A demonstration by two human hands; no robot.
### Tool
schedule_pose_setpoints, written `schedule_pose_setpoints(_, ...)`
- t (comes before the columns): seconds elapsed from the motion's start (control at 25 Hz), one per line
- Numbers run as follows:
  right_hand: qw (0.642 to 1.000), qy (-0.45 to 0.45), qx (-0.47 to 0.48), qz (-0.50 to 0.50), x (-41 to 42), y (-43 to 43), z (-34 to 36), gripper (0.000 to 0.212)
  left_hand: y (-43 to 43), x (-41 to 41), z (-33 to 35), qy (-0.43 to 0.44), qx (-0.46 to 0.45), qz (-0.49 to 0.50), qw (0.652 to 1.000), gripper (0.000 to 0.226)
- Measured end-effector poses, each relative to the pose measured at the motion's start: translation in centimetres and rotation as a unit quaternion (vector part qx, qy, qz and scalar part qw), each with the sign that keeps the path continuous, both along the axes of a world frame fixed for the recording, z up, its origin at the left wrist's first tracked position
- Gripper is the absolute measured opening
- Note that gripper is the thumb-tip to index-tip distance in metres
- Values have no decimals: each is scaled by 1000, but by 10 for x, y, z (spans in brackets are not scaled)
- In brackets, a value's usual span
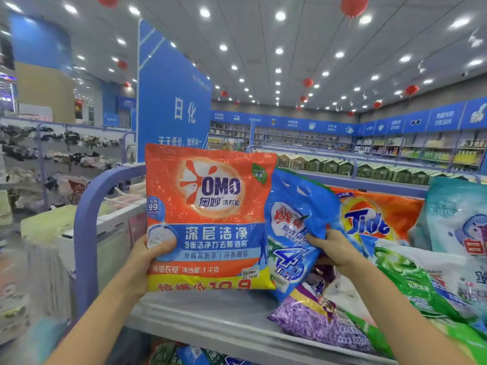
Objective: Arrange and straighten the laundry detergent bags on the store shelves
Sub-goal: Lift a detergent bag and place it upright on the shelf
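Left hand (155,252) grips OMO bag (210,217) upright.

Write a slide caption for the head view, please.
The left hand holds an orange OMO bag upright at the shelf; the right hand grips a blue detergent bag.

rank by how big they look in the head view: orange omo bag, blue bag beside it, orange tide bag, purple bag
1. Orange plastic OMO detergent bag, clearly largest, though held near.
2. Blue plastic detergent bag.
3. Orange plastic Tide bag and purple speckled plastic bag: both partly covered, not ranked.
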State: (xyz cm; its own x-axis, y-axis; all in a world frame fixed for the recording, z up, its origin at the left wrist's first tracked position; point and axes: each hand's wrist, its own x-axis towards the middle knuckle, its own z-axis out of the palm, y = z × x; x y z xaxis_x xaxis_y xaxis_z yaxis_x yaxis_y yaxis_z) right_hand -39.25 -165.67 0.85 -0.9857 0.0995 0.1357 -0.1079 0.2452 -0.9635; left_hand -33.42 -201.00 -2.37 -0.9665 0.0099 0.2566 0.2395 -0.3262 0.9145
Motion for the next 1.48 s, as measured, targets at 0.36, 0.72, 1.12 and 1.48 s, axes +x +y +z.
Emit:
schedule_pose_setpoints(0.36,950,182,-222,-121,13,32,78,17,-3,-33,-14,-15,-26,6,1000,106)
schedule_pose_setpoints(0.72,949,84,-287,-97,62,111,15,17,14,-60,1,-81,-45,-13,996,53)
schedule_pose_setpoints(1.12,957,58,-262,-110,58,97,14,15,-9,-72,-5,-80,-185,114,973,62)
schedule_pose_setpoints(1.48,959,107,-241,-104,64,87,16,72,32,-85,2,-109,-191,420,881,44)
